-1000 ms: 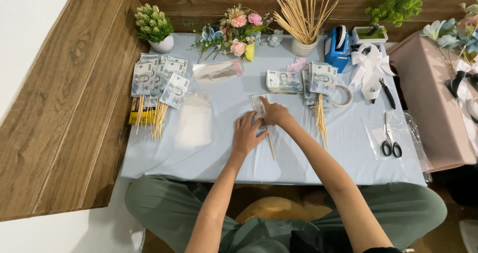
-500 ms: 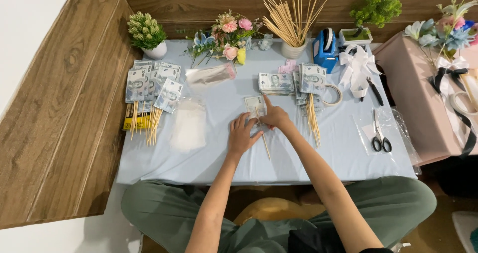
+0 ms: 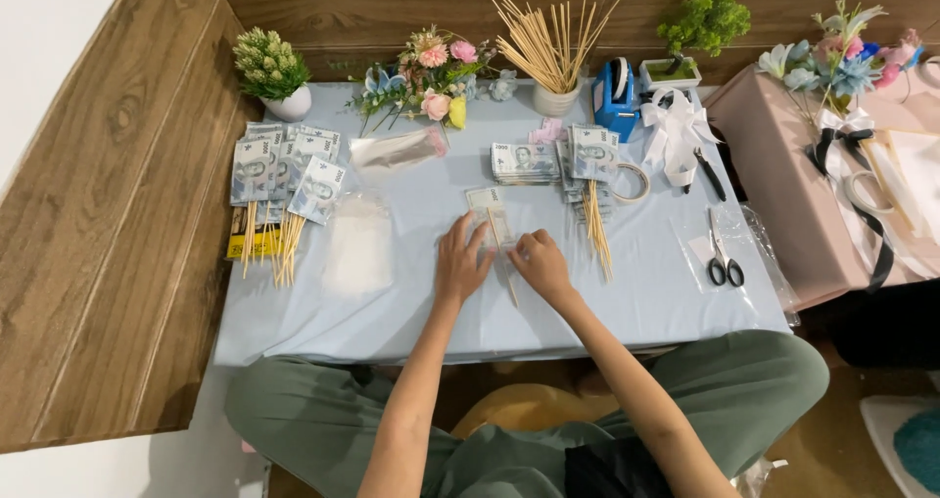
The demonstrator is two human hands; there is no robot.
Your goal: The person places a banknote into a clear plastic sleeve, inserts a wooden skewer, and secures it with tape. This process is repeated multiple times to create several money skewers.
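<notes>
A banknote in a clear sleeve [image 3: 487, 211] lies on the pale blue tablecloth [image 3: 636, 302] with a thin wooden skewer [image 3: 504, 263] running down from it. My left hand [image 3: 460, 263] presses flat on the sleeve's lower left part. Just to the right, my right hand [image 3: 539, 261] pinches the sleeve's lower right edge beside the skewer. Both hands touch the same piece.
Banknotes mounted on skewers [image 3: 284, 180] lie at the left, stacks of banknotes [image 3: 529, 162] and more skewered ones [image 3: 592, 165] behind my hands. Clear sleeves [image 3: 357, 243], a tape roll [image 3: 632, 182], scissors [image 3: 723, 255], a cup of skewers [image 3: 555, 62], artificial flowers [image 3: 431, 72], white ribbon [image 3: 676, 131].
The camera view has shifted slightly. My right hand has drawn back from the top of the banknote toward its lower right edge; my left hand stays on the sleeve.
</notes>
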